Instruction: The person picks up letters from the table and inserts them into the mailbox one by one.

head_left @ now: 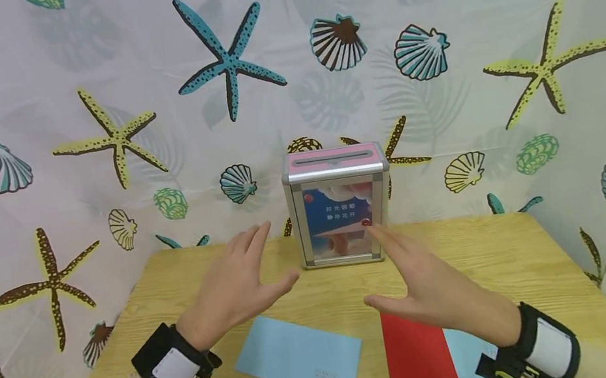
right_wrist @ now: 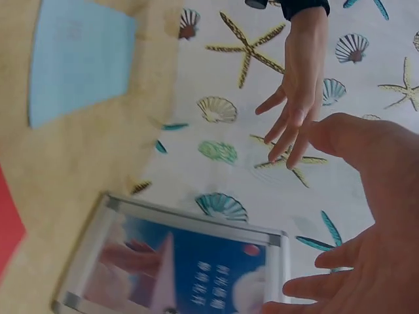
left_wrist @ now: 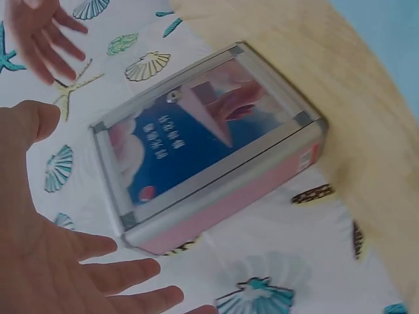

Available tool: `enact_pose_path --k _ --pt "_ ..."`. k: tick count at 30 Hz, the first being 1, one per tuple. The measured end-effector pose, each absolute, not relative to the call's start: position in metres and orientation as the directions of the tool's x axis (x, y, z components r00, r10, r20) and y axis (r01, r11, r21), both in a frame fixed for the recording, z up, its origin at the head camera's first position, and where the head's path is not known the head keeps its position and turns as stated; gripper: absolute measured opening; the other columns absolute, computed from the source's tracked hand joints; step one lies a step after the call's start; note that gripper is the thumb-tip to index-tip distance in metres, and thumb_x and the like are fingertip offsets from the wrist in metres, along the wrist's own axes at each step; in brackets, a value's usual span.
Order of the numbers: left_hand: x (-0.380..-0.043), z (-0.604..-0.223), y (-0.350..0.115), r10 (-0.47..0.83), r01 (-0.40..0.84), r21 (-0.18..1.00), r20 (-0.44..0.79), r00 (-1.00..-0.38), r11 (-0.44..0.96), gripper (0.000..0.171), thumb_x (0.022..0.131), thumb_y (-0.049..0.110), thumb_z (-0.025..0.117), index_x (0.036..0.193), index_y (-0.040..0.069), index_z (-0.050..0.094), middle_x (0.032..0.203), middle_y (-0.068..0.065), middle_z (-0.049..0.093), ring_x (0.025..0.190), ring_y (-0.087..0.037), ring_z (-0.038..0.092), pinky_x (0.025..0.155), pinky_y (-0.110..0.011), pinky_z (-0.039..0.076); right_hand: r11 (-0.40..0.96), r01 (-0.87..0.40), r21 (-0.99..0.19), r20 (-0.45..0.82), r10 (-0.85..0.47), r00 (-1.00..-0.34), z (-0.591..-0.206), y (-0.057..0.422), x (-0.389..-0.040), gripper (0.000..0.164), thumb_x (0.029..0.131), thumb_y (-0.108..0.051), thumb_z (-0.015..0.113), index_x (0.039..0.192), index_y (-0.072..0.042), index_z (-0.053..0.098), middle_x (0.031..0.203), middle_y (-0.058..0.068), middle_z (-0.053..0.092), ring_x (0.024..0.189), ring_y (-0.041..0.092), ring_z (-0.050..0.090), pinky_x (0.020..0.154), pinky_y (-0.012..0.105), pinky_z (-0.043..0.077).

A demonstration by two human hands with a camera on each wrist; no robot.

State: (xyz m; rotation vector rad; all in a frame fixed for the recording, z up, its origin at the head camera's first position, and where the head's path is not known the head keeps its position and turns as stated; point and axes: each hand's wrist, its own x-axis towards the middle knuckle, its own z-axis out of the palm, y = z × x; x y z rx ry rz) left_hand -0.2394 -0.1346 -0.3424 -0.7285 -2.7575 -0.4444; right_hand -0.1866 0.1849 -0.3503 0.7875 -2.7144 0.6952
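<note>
A pink and silver metal-framed box (head_left: 336, 174) with a slot in its top stands upright at the back of the table, its front a blue picture panel with white characters. In the head view my left hand (head_left: 237, 282) is in the air left of the box, fingers extended and thumb spread. My right hand (head_left: 427, 278) mirrors it on the other side, its fingertips overlapping the box's lower right corner in view. Neither holds anything. Below the left hand lies a light blue envelope (head_left: 300, 358). Under the right hand are a red envelope (head_left: 420, 362) and another light blue paper (head_left: 472, 357), partly hidden.
The wooden table (head_left: 466, 242) is bordered by a white cloth (head_left: 148, 35) printed with starfish and shells, which hangs behind the box and along both sides. Both wrists wear black straps (head_left: 166, 362) with white modules.
</note>
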Motion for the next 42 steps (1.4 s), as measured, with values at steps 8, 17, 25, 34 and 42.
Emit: enact_pose_path --k 8,17,25,34,42 --pt "-0.243 -0.387 -0.15 0.327 0.362 0.357 0.156 -0.932 0.861 0.103 0.091 0.075 0.055 0.162 0.005 0.028 0.162 -0.02 0.039 0.146 -0.042 0.043 0.11 -0.063 0.045 0.764 -0.37 -0.528 0.064 -0.399 -0.915 -0.399 0.171 -0.179 0.106 0.085 -0.051 0.081 0.161 0.0 0.027 0.164 0.021 0.033 0.148 0.043 0.038 0.11 0.06 0.047" --pt "-0.22 -0.438 -0.173 0.245 0.216 0.379 -0.03 -0.969 0.9 0.104 0.091 0.079 0.05 0.158 0.0 0.036 0.152 -0.03 0.047 0.137 -0.052 0.048 0.091 -0.066 0.054 0.723 -0.276 -0.633 -0.137 -0.455 -0.88 -0.449 0.165 -0.181 0.104 0.087 -0.052 0.077 0.16 0.002 0.027 0.162 0.022 0.035 0.147 0.042 0.039 0.109 0.061 0.046" --pt "-0.205 -0.47 -0.181 0.163 0.127 0.309 -0.093 -0.982 0.943 0.098 0.089 0.074 0.06 0.143 -0.008 0.053 0.139 -0.03 0.056 0.123 -0.05 0.056 0.084 -0.063 0.056 0.75 -0.301 -0.589 -0.165 -0.476 -0.864 -0.472 0.154 -0.184 0.092 0.088 -0.047 0.077 0.153 0.007 0.039 0.152 0.025 0.046 0.136 0.041 0.049 0.103 0.059 0.051" --pt "-0.206 -0.48 -0.174 0.124 0.102 0.176 -0.116 -0.985 0.979 0.1 0.082 0.078 0.065 0.131 -0.009 0.061 0.125 -0.026 0.06 0.11 -0.043 0.06 0.078 -0.06 0.057 0.787 -0.394 -0.476 -0.097 -0.492 -0.865 -0.482 0.137 -0.192 0.068 0.086 -0.044 0.079 0.132 0.004 0.063 0.124 0.013 0.059 0.107 0.023 0.056 0.087 0.036 0.056" --pt "-0.204 -0.487 -0.168 0.107 0.082 0.147 -0.17 -0.98 0.986 0.09 0.079 0.068 0.075 0.123 -0.009 0.063 0.117 -0.024 0.06 0.104 -0.04 0.061 0.076 -0.06 0.056 0.822 -0.4 -0.405 -0.138 -0.487 -0.863 -0.483 0.127 -0.19 0.057 0.084 -0.046 0.08 0.117 0.0 0.071 0.111 0.007 0.059 0.092 0.015 0.051 0.076 0.026 0.054"
